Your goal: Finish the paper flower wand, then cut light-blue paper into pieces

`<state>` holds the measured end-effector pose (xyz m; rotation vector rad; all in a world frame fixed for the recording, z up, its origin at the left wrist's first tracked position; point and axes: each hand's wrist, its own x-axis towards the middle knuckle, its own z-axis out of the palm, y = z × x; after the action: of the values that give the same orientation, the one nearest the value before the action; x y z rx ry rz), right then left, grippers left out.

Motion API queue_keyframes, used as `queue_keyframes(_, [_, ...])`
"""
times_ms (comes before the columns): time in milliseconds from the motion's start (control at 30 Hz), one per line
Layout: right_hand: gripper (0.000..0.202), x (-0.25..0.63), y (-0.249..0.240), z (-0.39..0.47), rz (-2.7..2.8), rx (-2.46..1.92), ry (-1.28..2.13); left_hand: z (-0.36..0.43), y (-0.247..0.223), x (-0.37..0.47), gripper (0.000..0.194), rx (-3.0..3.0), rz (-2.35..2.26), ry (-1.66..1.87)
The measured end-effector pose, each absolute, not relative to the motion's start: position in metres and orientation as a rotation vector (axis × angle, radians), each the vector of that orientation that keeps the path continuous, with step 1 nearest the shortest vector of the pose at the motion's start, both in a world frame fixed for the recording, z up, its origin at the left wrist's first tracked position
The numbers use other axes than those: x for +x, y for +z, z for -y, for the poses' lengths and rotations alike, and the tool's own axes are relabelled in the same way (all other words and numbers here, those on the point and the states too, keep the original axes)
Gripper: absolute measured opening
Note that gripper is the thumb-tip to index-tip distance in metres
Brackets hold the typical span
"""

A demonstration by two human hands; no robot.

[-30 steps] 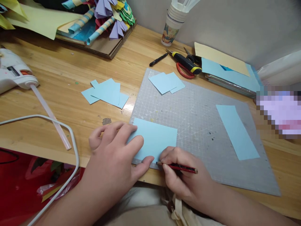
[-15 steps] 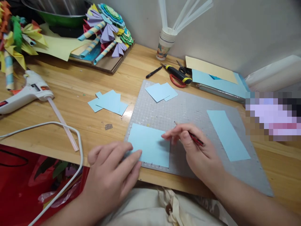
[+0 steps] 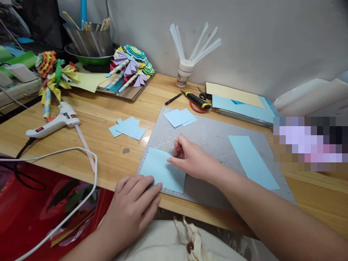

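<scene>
A light-blue paper sheet [image 3: 160, 170] lies on the grey cutting mat [image 3: 206, 145], with small dark marks along its near edge. My left hand [image 3: 138, 199] rests flat at the sheet's near-left corner, fingers stretched out and pressing on it. Closed around a red-and-black pencil [image 3: 181, 150], my right hand [image 3: 193, 156] hovers at the sheet's far-right side; the pencil's tip is hidden by the fingers. A long blue paper strip [image 3: 252, 163] is on the mat to the right. Small blue paper pieces [image 3: 176, 117] overlap at the mat's far-left corner.
More blue pieces [image 3: 129, 127] sit on the table left of the mat. A white glue gun [image 3: 54, 125] with its cable is farther left. Behind the mat are a black pen [image 3: 173, 99], a yellow-black cutter [image 3: 197, 100], scissors [image 3: 203, 95] and a paper cup [image 3: 185, 74] of white strips.
My right hand has moved left over the sheet's far-right part with the pencil, its fingers curled tighter. My left hand stays at the sheet's corner. The camera view has shifted.
</scene>
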<state>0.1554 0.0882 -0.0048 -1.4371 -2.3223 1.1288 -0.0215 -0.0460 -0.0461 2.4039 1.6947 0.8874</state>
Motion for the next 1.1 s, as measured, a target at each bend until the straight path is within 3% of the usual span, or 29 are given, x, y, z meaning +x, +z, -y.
queue_keyframes(300, [0.037, 0.14, -0.008, -0.08, 2.064, -1.165, 1.489, 0.047, -0.04, -0.009, 0.019, 2.287, -1.814, 0.879])
queue_keyframes(500, [0.025, 0.131, -0.023, -0.084, 1.985, -0.948, 1.63, 0.045, -0.037, -0.002, 0.02, 2.222, -1.839, 0.856])
queue_keyframes(800, [0.029, 0.143, -0.012, -0.074, 1.973, -1.159, 1.678, 0.043, -0.051, 0.0, 0.017, 2.383, -1.799, 0.899])
queue_keyframes(1000, [0.03, 0.165, -0.013, -0.085, 1.61, -0.96, 1.728, 0.028, -0.039, 0.005, 0.041, 1.948, -1.989, 1.295])
queue_keyframes(1100, [0.035, 0.186, -0.006, -0.092, 1.381, -0.883, 1.755, -0.001, -0.024, 0.012, 0.055, 1.48, -1.759, 1.322])
